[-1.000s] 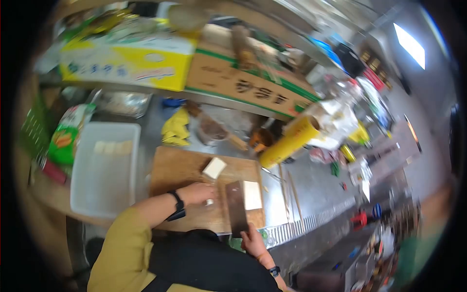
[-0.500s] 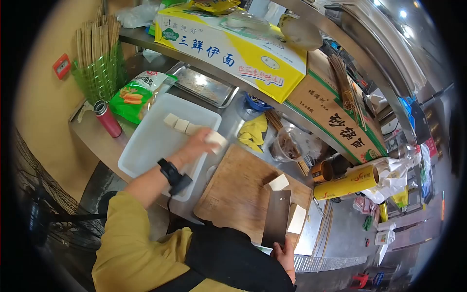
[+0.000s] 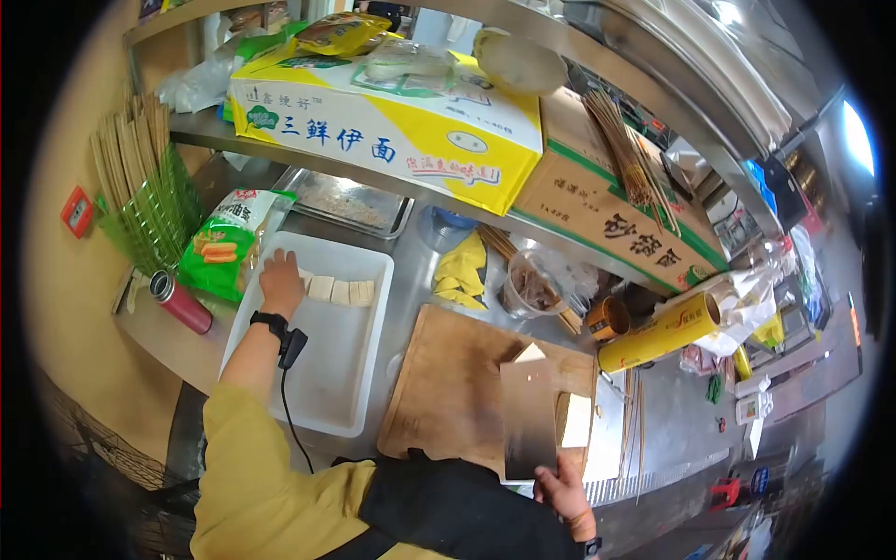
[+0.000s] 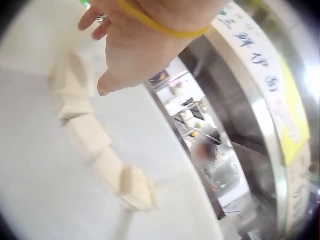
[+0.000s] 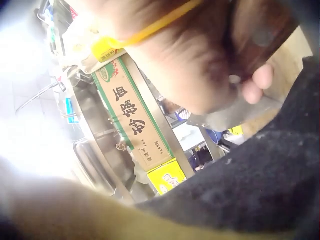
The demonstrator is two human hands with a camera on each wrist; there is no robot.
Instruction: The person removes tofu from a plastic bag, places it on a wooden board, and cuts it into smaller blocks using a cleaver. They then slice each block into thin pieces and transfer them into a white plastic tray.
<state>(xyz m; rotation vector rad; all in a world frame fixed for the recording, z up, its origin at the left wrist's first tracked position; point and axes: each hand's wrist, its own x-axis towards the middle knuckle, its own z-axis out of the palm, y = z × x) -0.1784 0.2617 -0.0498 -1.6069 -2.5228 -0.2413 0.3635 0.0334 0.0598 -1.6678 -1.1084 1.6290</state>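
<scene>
Inside the white plastic tub (image 3: pixel 349 401), my left hand (image 3: pixel 282 283) reaches to the left end of a row of tofu pieces (image 3: pixel 341 291). Its thumb (image 4: pixel 112 75) is straight, right beside the far piece in the left wrist view; the fingertips are partly hidden. My right hand (image 3: pixel 560 490) grips the handle of a cleaver (image 3: pixel 528 425), its broad blade over the wooden cutting board (image 3: pixel 448 392). A tofu block (image 3: pixel 577 420) sits right of the blade. Another tofu block (image 3: pixel 529 352) shows partly behind the blade's tip.
Left of the tub stand a red bottle (image 3: pixel 182 303) and a green food bag (image 3: pixel 229 247). Behind are a metal tray (image 3: pixel 341 201), a yellow cloth (image 3: pixel 460 273) and a plastic bowl (image 3: pixel 525 287). A yellow film roll (image 3: pixel 659 333) lies right. Boxes (image 3: pixel 373 140) fill the shelf above.
My left hand has gone from the board, carrying tofu, to the far left of the tub, and its fingers have straightened. The right hand keeps hold of the cleaver over the board.
</scene>
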